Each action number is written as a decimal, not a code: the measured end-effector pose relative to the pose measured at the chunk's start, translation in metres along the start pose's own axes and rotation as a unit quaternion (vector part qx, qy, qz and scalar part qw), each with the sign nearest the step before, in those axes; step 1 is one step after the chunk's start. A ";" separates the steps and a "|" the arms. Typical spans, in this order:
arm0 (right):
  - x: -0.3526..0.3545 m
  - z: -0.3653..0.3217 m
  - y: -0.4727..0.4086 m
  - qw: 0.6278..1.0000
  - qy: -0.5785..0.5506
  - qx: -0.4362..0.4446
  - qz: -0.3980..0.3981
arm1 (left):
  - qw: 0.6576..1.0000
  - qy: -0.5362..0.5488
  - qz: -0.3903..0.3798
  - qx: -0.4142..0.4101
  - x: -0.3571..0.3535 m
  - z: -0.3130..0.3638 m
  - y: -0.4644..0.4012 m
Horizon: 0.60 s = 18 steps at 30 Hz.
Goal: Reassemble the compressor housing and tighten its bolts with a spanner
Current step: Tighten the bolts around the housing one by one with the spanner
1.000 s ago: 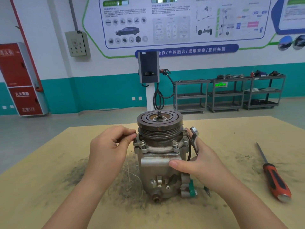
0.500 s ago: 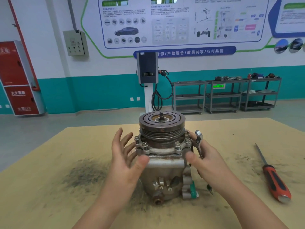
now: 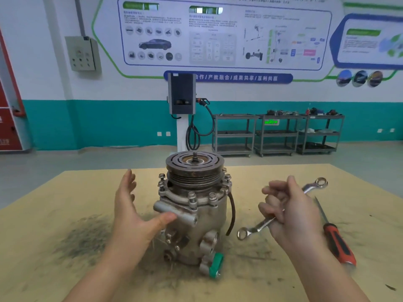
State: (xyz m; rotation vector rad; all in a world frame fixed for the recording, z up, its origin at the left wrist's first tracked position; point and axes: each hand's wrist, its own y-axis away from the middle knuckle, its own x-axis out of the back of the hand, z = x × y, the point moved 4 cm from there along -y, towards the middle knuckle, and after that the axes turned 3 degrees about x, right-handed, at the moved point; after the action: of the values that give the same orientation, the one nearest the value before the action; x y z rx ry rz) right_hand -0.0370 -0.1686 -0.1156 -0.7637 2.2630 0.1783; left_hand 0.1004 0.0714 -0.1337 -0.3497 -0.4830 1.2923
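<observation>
Your left hand [image 3: 130, 216] is open, fingers straight, its thumb touching the dull grey metal compressor [image 3: 193, 212]. The compressor stands upright mid-counter [image 3: 43, 214], round grooved pulley on top. Your right hand [image 3: 290, 212] curls around a shiny spanner [image 3: 257, 227]. A red-handled screwdriver [image 3: 335, 238] lies rightmost.

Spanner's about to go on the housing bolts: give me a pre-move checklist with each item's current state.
1. Spanner held in the right hand: ok.
2. Spanner seated on a bolt: not ok, it is off to the compressor's right.
3. Left hand steadying the housing: thumb touches, fingers open: ok.
4. Flange bolts in place: ok.
5. Bolts tight: cannot tell.
6. Screwdriver out of the way: ok.
</observation>
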 end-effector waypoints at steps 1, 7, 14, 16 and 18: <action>0.000 -0.003 0.001 0.993 -0.109 -0.032 0.014 | 0.997 0.001 0.038 -0.065 0.004 0.009 0.005; -0.015 0.004 0.016 0.942 -0.308 -0.133 -0.010 | 0.954 -0.070 -0.013 -0.292 -0.042 0.071 0.067; -0.032 0.012 0.037 0.952 -0.257 -0.123 -0.107 | 0.964 -0.115 -0.091 -0.221 -0.064 0.065 0.076; -0.036 0.011 0.041 0.966 -0.182 -0.092 -0.157 | 0.963 -0.112 -0.064 -0.236 -0.061 0.063 0.075; -0.038 0.006 0.045 0.972 -0.047 -0.022 -0.229 | 0.980 -0.072 -0.099 -0.156 -0.058 0.060 0.073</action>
State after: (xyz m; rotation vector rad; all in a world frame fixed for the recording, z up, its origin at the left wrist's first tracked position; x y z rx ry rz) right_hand -0.0380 -0.1115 -0.0978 -1.2491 1.9404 0.0437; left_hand -0.0036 0.0317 -0.1281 -0.4583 -0.8275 1.0518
